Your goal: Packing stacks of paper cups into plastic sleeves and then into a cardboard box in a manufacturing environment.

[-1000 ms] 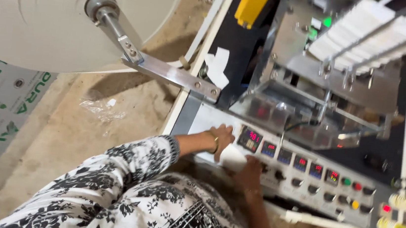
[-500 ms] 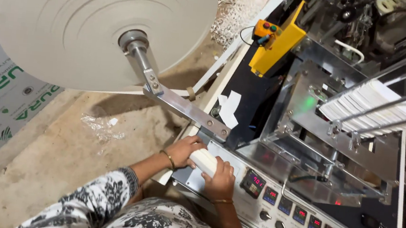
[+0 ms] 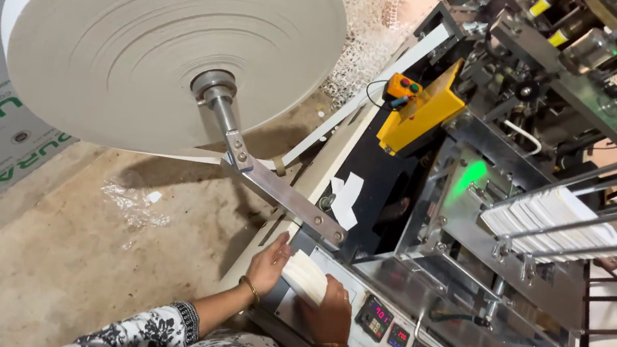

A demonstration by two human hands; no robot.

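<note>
Both hands have pulled back from the button row they were poking a second ago and now sit at about 6 o'clock, pressed on a small white stack of folded paper (image 3: 305, 277), same as half a second back. So the left hand (image 3: 267, 262) is cupped flat against the stack's left end, fingers together, and the right hand (image 3: 330, 315) is wrapped over the right end, thumb and fingers clamped on it. Each wrist has a thin gold bangle. That stack is resting on the pale corner of the machine's control panel (image 3: 413, 342), just left of the little red-digit displays.

Up at 11 o'clock there's the huge paper roll (image 3: 141, 37) on its steel spindle, with a metal support arm (image 3: 287, 198) running down toward the hands. A yellow switch box (image 3: 416, 112) with coloured buttons sits around 1 o'clock. Over at 3 o'clock a row of finished white paper pieces (image 3: 553, 220) is lined up between metal guide rods. Bare concrete floor (image 3: 52, 247) fills 8 o'clock, with a crumpled bit of clear plastic lying on it.
</note>
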